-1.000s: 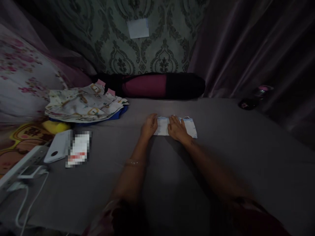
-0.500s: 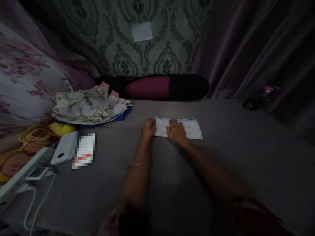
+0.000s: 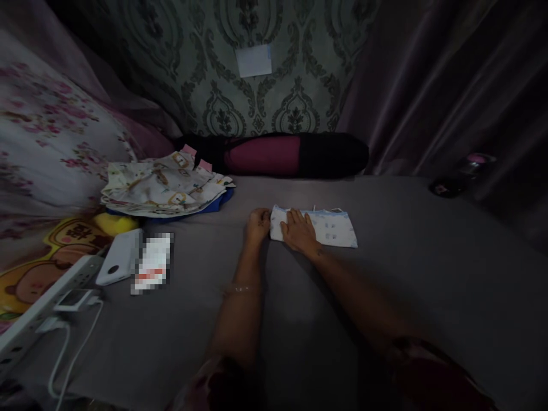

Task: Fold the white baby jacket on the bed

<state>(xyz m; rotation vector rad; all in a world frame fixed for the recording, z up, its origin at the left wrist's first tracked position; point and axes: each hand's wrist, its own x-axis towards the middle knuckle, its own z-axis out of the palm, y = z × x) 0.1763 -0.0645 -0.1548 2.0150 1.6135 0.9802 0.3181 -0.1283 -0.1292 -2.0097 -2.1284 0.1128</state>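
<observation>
A white folded cloth garment (image 3: pixel 342 228) with small blue-grey prints, a pale blue trim along its far edge and thin white ties lies flat on the grey bed sheet. My right hand (image 3: pixel 298 231) rests palm down on its left half, fingers stretched out. Beside the garment's left edge, my left hand (image 3: pixel 257 225) is closed with its fingers curled in; the fingertips are close to the edge, and whether they pinch it is hidden. A clear bracelet circles my left forearm.
Stacked printed clothes (image 3: pixel 171 182) lie at the left back, near a long black and magenta bag (image 3: pixel 263 155) by the wall. A white power bank (image 3: pixel 120 260), a blurred-out item (image 3: pixel 153 264) and a power strip (image 3: pixel 47 305) with cables sit left. A dark bottle (image 3: pixel 449 185) lies far right.
My right hand has slid left across the garment, uncovering more prints on its right half. The garment's left edge shows more fully beside my left hand. The view has shifted slightly.
</observation>
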